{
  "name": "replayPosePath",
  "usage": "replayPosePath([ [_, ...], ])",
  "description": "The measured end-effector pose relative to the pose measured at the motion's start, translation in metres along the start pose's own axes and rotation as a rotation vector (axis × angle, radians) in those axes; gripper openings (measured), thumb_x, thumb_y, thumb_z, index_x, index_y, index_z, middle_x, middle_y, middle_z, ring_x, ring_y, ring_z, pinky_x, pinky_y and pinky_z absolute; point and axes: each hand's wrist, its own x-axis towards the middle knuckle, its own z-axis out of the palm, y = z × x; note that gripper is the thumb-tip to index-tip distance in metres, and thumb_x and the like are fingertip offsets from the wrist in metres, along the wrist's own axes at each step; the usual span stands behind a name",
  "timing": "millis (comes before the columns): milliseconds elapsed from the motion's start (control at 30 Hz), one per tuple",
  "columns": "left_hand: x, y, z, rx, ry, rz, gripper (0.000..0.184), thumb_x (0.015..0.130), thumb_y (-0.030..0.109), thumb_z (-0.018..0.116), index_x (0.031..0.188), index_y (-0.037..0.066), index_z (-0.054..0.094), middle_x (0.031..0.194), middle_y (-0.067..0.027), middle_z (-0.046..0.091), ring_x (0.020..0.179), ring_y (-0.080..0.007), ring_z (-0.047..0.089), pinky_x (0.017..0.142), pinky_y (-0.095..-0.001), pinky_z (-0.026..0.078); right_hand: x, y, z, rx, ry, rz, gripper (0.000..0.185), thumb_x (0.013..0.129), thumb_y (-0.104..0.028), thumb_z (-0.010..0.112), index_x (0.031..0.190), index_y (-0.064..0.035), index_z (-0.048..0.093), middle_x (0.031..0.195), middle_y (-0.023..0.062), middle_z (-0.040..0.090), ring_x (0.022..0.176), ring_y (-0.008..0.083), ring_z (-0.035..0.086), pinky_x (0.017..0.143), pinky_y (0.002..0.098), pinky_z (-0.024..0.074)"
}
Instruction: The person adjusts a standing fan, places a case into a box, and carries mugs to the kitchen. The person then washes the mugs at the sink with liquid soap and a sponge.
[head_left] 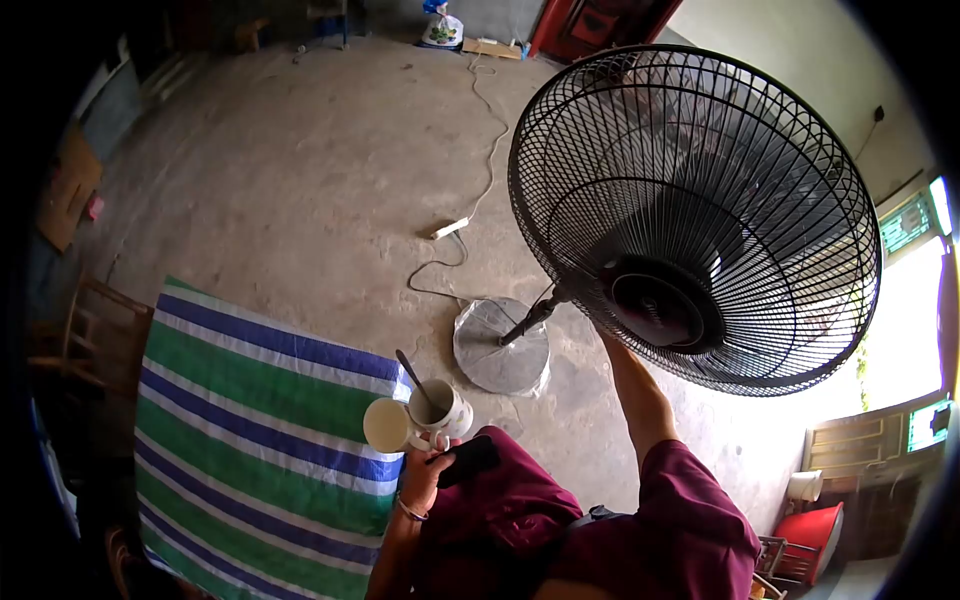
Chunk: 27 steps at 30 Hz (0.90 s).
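Observation:
My left hand [422,478] is closed round the handles of two cups and a dark phone-like object [466,462]. One cup [388,426] is plain and pale; the other, a patterned cup [452,412], has a spoon [411,371] standing in it. A large black standing fan [665,300] fills the right side, its round base [500,350] wrapped in clear plastic. My right forearm [638,395] reaches up behind the fan's cage, which hides the fingers of my right hand.
A table with a green, blue and white striped cover [260,400] stands at my left. A power strip [449,229] and its cable lie on the concrete floor [300,180]. At the lower right is a red basin [812,535]; a wooden chair [100,335] is at the left.

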Motion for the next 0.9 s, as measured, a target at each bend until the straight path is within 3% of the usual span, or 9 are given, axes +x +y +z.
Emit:
replayPosePath([
  [667,0.009,0.019,-0.004,0.119,0.026,0.028,0.035,0.074,-0.008,0.053,0.108,0.0,0.048,0.101,-0.0119,0.059,0.099,-0.0194,0.057,0.089,-0.0308,0.043,0.01,0.01,-0.003,-0.086,0.01,0.025,0.054,0.071,-0.027,0.075,0.114,-0.0028,0.051,0.108,0.0113,0.055,0.098,0.0214,0.051,0.084,0.0343,0.0449],
  [900,0.015,0.016,-0.003,0.066,0.049,0.013,0.026,0.074,-0.009,0.053,0.097,0.002,0.048,0.099,-0.0107,0.06,0.099,-0.0191,0.057,0.089,-0.0304,0.042,0.019,0.017,-0.001,-0.1,0.012,0.019,0.052,0.071,-0.026,0.075,0.112,-0.0028,0.052,0.106,0.0113,0.056,0.096,0.0213,0.052,0.083,0.034,0.0453],
])
